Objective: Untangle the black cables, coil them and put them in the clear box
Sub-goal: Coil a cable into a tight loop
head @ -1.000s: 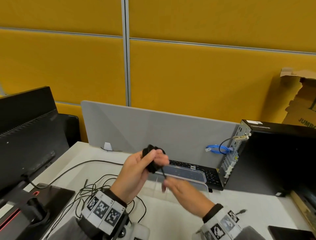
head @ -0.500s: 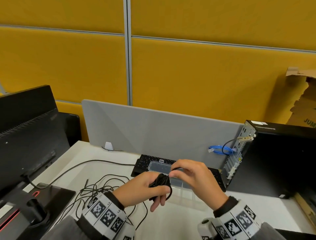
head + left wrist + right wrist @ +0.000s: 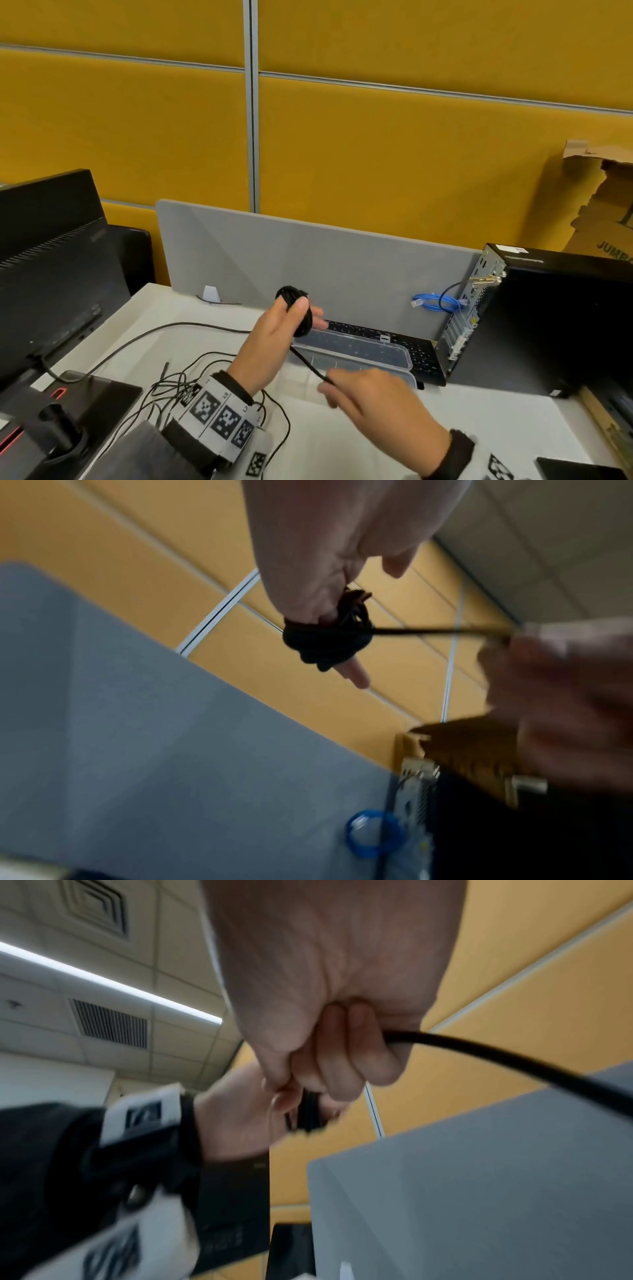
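My left hand (image 3: 298, 317) is raised above the desk with a black cable coil (image 3: 297, 310) wound around its fingers and the thumb pressing on it. A free strand (image 3: 308, 365) runs taut from the coil down to my right hand (image 3: 328, 385), which pinches its end. The left wrist view shows the coil (image 3: 329, 639) on the fingers; the right wrist view shows curled fingers (image 3: 356, 1053) around the cable (image 3: 514, 1064). The clear box (image 3: 404, 359) lies open behind my hands. A tangle of black cables (image 3: 178, 387) lies on the desk, partly hidden by my left wrist.
A black monitor (image 3: 51, 260) and its stand base (image 3: 85, 404) fill the left. A keyboard (image 3: 421, 359) lies behind the box against a grey divider (image 3: 342, 270). A black PC tower (image 3: 555, 325) with a blue cable (image 3: 435, 303) stands at the right.
Half a second ago both hands met low over the box. Since then my left hand has lifted the coil, and my right hand has pulled down and away, stretching the strand.
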Available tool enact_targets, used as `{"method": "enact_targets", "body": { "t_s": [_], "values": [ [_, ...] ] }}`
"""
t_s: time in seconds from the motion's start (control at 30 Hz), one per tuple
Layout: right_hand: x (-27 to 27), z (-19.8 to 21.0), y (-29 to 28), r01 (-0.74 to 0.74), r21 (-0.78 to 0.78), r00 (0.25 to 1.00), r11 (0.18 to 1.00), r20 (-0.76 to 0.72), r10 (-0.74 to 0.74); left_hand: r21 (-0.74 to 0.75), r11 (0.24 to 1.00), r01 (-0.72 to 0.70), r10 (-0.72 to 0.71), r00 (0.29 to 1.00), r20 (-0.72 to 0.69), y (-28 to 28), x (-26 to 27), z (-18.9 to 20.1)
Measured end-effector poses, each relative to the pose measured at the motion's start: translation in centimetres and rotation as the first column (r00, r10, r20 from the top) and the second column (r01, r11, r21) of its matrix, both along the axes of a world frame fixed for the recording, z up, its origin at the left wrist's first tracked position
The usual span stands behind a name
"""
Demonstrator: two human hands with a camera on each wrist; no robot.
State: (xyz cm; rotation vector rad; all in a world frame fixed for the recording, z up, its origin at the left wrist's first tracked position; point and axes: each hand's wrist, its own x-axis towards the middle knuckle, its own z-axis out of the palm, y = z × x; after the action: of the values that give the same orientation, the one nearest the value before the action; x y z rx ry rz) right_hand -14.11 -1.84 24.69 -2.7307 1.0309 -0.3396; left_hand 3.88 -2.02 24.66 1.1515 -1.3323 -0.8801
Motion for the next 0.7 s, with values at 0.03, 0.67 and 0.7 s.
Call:
{"method": "enact_targets", "body": {
  "t_s": [0.03,0.67,0.7],
  "values": [
    [-0.1,0.9,-0.2,0.034,-0.101,0.998,0.994,0.055,-0.028,0.011,1.0,0.005,-0.006,0.994,0.112,0.0,0.3,-0.6],
    [-0.1,-0.2,-1.5,-0.052,0.158,0.998,0.986,-0.036,0.059,-0.077,0.996,-0.047,0.062,0.977,0.203,0.1,1.5,1.2],
    [-0.4,0.3,-1.5,-0.001,0.031,0.999,1.0,-0.043,0.003,-0.005,1.0,-0.015,0.016,0.945,0.327,0.1,1.7,0.4]
  ]
}}
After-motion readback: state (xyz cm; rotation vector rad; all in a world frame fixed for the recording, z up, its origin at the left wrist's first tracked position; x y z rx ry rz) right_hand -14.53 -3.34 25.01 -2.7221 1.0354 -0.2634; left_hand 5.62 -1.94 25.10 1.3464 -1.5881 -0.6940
